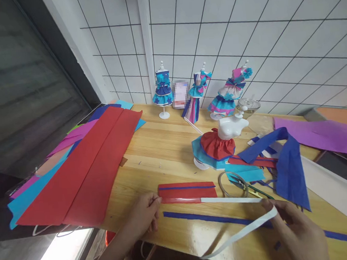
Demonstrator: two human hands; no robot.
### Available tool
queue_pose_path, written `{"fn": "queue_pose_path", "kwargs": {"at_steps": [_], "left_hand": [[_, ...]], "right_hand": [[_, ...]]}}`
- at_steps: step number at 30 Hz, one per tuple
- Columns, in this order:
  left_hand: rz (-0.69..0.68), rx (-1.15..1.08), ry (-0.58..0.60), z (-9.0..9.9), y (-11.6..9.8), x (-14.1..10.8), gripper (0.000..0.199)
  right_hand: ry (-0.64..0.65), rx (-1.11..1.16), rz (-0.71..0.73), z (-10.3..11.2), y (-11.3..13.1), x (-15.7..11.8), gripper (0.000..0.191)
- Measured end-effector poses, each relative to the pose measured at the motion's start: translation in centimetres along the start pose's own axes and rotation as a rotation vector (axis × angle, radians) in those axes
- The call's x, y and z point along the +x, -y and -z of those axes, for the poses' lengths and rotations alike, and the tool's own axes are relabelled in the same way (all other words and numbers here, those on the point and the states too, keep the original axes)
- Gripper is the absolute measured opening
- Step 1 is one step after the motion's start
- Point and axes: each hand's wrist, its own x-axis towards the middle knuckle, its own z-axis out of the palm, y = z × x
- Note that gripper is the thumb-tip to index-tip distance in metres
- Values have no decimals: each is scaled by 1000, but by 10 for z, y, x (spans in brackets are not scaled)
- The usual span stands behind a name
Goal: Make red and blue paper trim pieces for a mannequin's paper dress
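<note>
A small red crepe-paper rectangle (186, 191) lies on the wooden table, with a thin blue strip along its upper part and a shiny clear tape band along its near edge. At its left end, my left hand (146, 215) pinches the near corner, fingers closed. My right hand (300, 230) pinches a white backing strip (231, 199) between thumb and finger. That strip runs straight from the taped edge to the right hand, and its loose end curls toward me. Just nearer to me lies a long blue paper strip (204, 217), partly hidden by the right hand.
A mannequin (232, 127) with a red and teal paper skirt stands behind; several dressed ones, including a blue one (162, 88), line the wall. A tape roll (222, 186), scissors (251, 188) and blue paper (292, 168) lie right. Large red sheets (85, 162) cover the left.
</note>
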Motion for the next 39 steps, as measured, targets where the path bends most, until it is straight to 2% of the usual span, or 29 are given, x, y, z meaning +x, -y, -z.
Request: {"fn": "queue_pose_path", "kwargs": {"at_steps": [5, 16, 21, 25, 29, 33, 39], "left_hand": [[23, 3, 8, 1, -3, 1, 36], [11, -6, 19, 1, 0, 1, 37], [33, -4, 11, 1, -3, 1, 36], [59, -6, 5, 1, -6, 0, 35], [62, -14, 5, 2, -6, 1, 37], [52, -7, 0, 3, -3, 3, 39], [47, 61, -13, 2, -1, 7, 35]], "right_hand": [[-19, -107, -134, 22, -2, 13, 33], [-123, -200, -143, 55, -24, 52, 20], [-92, -262, -96, 57, -41, 62, 26], [-33, -253, -106, 55, -50, 61, 32], [-56, -239, -108, 56, -58, 58, 32], [-21, -260, -102, 56, -63, 57, 37], [-6, -371, -240, 61, -63, 61, 42]]}}
